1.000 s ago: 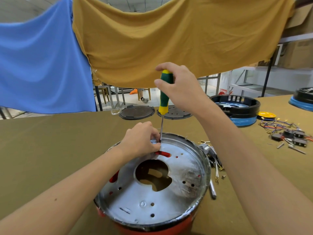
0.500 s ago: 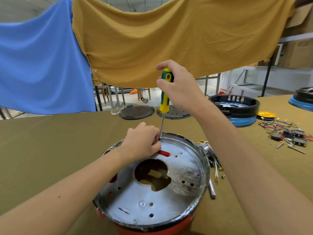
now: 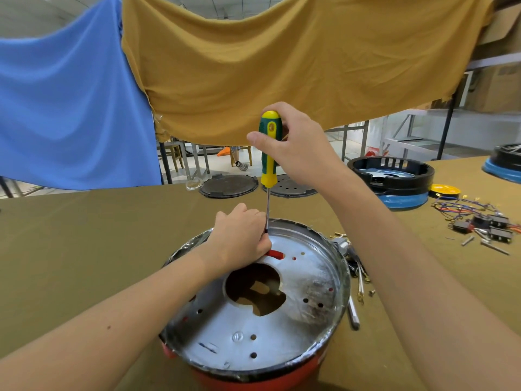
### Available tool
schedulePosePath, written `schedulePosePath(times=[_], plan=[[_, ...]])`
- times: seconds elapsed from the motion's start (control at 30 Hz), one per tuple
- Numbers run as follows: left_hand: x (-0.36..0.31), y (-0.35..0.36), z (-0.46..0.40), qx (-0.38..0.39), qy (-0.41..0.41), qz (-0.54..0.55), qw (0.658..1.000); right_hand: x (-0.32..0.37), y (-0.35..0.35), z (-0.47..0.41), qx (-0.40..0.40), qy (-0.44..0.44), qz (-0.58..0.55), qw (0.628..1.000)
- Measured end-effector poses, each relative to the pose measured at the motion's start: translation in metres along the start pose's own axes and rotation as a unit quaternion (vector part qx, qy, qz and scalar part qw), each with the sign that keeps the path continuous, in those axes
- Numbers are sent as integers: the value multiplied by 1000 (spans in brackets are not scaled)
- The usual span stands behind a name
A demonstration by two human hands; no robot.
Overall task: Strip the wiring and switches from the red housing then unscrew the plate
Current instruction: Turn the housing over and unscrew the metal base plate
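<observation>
Head view looks down on the red housing (image 3: pixel 253 375), which stands at the near edge of the brown surface (image 3: pixel 84 249) with its round silver plate (image 3: pixel 282 320) facing up. The plate has a large irregular opening near its middle and several small holes around it.

The right hand (image 3: pixel 296 148) grips the green and yellow handle of a screwdriver (image 3: pixel 269 148), its fingers curled round the handle and the thumb laid across the front. The tool stands nearly upright, and its thin shaft runs down to the far part of the plate. The left hand (image 3: pixel 242 238) rests on the plate there, its fingers bunched round the lower end of the shaft; the tip and any screw under it are hidden by this hand.

Just right of the housing lies a small heap of loose wires and connectors (image 3: pixel 355 266). Farther right on the surface sit black switches with coloured wiring (image 3: pixel 479 218). A black and blue housing (image 3: pixel 394 184) stands beyond the right forearm. Blue and mustard cloths (image 3: pixel 282 66) hang behind the surface.
</observation>
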State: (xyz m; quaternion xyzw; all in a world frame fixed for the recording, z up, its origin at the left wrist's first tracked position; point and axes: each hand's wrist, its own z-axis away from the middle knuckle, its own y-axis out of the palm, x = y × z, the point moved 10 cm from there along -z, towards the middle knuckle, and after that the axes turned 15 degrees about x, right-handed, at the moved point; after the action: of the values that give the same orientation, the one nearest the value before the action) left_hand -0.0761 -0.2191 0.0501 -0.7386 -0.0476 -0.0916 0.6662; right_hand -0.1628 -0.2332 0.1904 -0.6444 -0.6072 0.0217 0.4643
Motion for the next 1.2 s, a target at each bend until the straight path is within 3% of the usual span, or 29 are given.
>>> schedulePosePath(times=[0.23, 0.43, 0.53, 0.67, 0.8, 1.07, 1.2], plan=[[8, 1, -1, 25, 3, 91, 996, 9, 11, -1, 30, -31, -25, 999], [14, -3, 1, 10, 0, 158, 987, 3, 18, -1, 82, -25, -122, 989], [16, -2, 0, 6, -9, 166, 986, 8, 19, 0, 81, -41, -65, 994], [13, -3, -1, 0, -2, 124, 992, 12, 13, 0, 42, -58, -53, 996], [11, 0, -3, 0, -9, 91, 996, 17, 21, 1, 54, -69, -66, 994], [19, -4, -1, -8, 14, 184, 983, 20, 9, 5, 6, -89, -106, 990], [31, -14, 3, -13, 31, 268, 963, 15, -12, 8, -95, -85, -125, 984]])
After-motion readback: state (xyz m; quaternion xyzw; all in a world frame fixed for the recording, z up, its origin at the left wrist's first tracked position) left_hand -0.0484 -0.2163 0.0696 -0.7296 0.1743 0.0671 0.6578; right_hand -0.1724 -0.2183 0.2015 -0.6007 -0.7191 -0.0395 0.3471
